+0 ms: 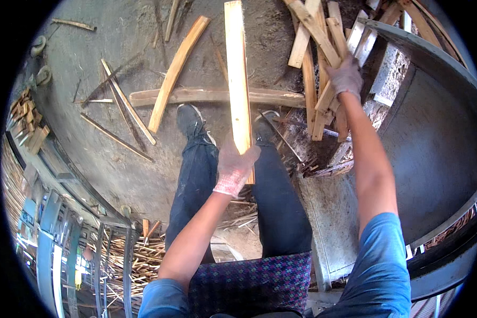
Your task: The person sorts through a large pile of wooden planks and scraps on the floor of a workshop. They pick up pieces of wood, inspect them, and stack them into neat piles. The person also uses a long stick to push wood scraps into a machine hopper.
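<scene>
My left hand (237,161), in a pale glove with a reddish cuff, is closed around the lower end of a long, light wooden board (237,74). The board points away from me, above the floor between my legs. To the right, my gloved right hand (346,78) reaches into a heap of wooden boards (310,69), its fingers bent over one wooden board (326,98) there. Part of that board and some of the fingertips are hidden by the hand and the neighbouring pieces.
A curved wooden piece (179,71) and thin slats (127,103) lie on the floor, with a long beam (196,96) across it. A large grey metal trough (429,127) stands right. At left are a metal rack (114,233), stacked wood (26,119) and many sticks (146,259).
</scene>
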`<state>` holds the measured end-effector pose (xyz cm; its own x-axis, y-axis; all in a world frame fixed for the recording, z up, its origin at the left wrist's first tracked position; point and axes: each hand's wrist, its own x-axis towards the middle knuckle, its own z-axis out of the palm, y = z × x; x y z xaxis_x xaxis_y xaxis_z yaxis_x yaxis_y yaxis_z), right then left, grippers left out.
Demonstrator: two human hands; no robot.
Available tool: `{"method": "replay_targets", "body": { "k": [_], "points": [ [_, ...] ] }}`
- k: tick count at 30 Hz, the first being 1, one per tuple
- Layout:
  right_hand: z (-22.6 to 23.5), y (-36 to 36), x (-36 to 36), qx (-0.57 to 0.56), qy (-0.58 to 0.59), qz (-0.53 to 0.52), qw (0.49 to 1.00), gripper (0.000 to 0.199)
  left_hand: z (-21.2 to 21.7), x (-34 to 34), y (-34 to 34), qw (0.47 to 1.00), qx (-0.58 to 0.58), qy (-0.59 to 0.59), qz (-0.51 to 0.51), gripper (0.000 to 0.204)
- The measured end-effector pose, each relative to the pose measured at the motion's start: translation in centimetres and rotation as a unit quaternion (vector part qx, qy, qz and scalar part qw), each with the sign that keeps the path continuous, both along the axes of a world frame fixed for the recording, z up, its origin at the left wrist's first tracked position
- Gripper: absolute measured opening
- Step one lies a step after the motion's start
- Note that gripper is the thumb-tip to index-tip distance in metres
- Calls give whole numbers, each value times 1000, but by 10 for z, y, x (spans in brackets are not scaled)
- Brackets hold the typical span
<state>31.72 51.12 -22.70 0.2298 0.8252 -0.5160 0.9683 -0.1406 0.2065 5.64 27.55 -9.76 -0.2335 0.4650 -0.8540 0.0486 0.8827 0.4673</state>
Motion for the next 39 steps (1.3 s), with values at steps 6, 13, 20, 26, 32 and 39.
{"method": "replay_targets", "body": {
  "k": [6,13,20,26,32,39],
  "points": [
    [1,2,44,-144,-48,-93,984,87,0,-12,-8,996,-49,-46,65,31],
    [23,-19,10,-86,-41,68,993,82,20,-27,-23,994,-84,-35,53,27],
    [-54,15,-98,-37,66,-34,997,84,24,-20,-8,985,-90,-112,91,36],
    [-67,-21,-52,-126,100,-25,987,54,22,-21,-2,985,-127,-116,31,31],
    [12,-129,-3,-213,95,-87,969,64,14,-22,-16,995,-36,-83,27,29],
    [28,-141,13,-360,34,56,931,59,16,-15,-9,993,-75,-85,18,28]
  ]
}}
